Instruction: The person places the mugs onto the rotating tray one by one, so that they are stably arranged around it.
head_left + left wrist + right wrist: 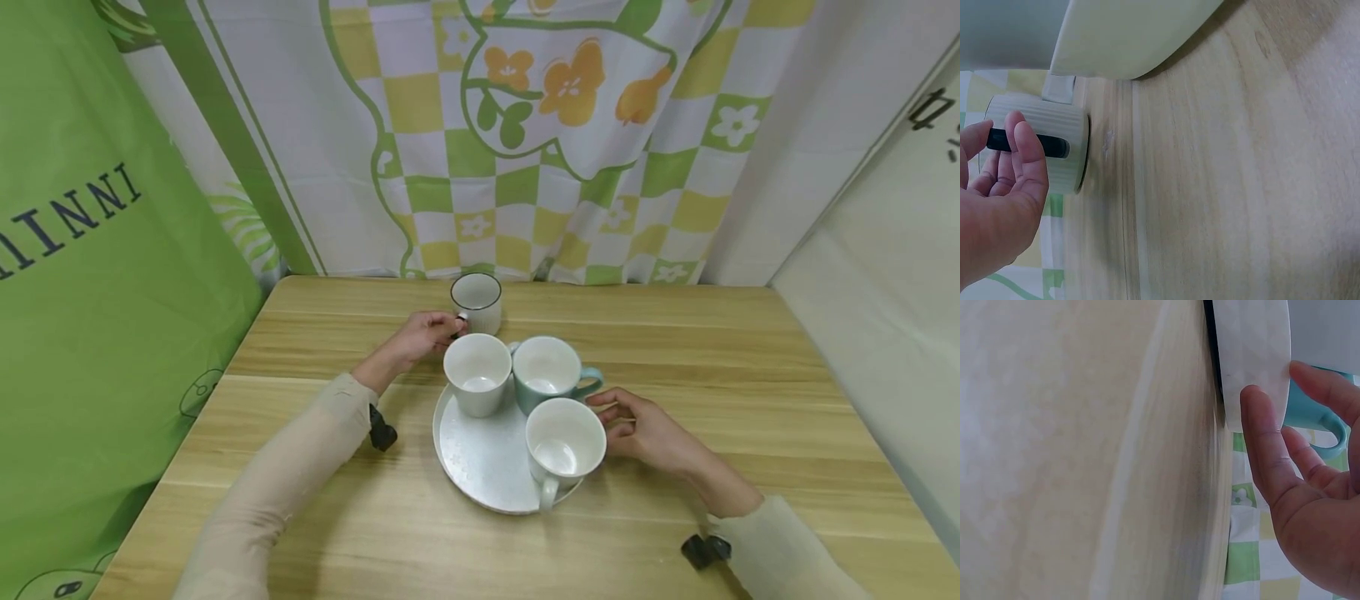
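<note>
My left hand point(420, 337) pinches the black handle point(1054, 145) of a ribbed white mug point(486, 317) with a dark rim. That mug stands upright beyond a round silver tray point(480, 462). On the tray are a plain white mug point(480, 400), a teal mug point(528, 392) with a white inside, and another white mug point(536, 454) whose handle faces me. At the tray's right side is my right hand point(648, 429), fingers loosely extended. In the right wrist view its fingertips point(1259, 403) overlap the tray's pale side wall point(1257, 337), close to the teal mug's handle point(1335, 434).
The tray sits on a wood-grain table point(697, 358). A checked, flowered curtain point(517, 192) hangs along the table's back edge. Green cloth point(97, 317) borders the left side, and pale cloth point(892, 267) the right.
</note>
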`<act>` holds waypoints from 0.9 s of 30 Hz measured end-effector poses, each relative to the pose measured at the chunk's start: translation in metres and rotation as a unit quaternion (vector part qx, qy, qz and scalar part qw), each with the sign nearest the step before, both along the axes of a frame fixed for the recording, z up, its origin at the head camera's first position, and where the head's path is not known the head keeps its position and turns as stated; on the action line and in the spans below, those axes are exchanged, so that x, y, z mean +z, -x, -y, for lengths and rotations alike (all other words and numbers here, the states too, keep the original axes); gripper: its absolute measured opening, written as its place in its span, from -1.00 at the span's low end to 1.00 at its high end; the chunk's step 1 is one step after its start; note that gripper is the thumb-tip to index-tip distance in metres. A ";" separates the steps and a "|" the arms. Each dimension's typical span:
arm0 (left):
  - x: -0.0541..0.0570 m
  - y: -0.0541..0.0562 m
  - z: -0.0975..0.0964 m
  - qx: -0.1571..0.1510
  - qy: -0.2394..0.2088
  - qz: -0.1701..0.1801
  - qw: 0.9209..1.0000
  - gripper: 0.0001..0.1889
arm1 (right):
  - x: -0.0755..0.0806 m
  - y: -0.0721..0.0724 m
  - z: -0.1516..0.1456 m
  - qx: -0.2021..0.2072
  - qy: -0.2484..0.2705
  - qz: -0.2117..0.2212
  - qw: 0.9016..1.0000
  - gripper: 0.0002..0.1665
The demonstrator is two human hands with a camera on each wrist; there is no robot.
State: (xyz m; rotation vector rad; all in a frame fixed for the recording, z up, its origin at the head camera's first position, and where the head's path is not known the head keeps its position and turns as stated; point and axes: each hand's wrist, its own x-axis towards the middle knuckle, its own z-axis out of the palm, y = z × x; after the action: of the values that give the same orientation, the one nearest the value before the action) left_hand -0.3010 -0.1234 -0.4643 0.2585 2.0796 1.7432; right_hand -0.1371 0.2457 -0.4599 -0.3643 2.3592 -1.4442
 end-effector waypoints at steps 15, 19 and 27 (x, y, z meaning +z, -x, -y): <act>0.011 -0.009 0.008 0.023 -0.040 0.003 0.999 -0.74 | 0.000 0.001 -0.001 0.005 0.001 0.004 1.000 -0.24; 0.016 -0.011 0.015 0.029 -0.041 0.006 0.999 -0.76 | 0.000 0.001 -0.001 0.003 -0.001 -0.002 1.000 -0.25; 0.026 -0.017 0.029 0.031 -0.054 -0.001 0.998 -0.69 | 0.002 -0.001 0.001 0.000 -0.002 -0.003 1.000 -0.25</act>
State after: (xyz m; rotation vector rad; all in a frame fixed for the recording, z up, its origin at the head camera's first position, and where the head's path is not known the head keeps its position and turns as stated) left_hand -0.2837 -0.1520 -0.4380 0.2296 2.0186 1.8963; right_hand -0.1361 0.2452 -0.4580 -0.3687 2.3660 -1.4412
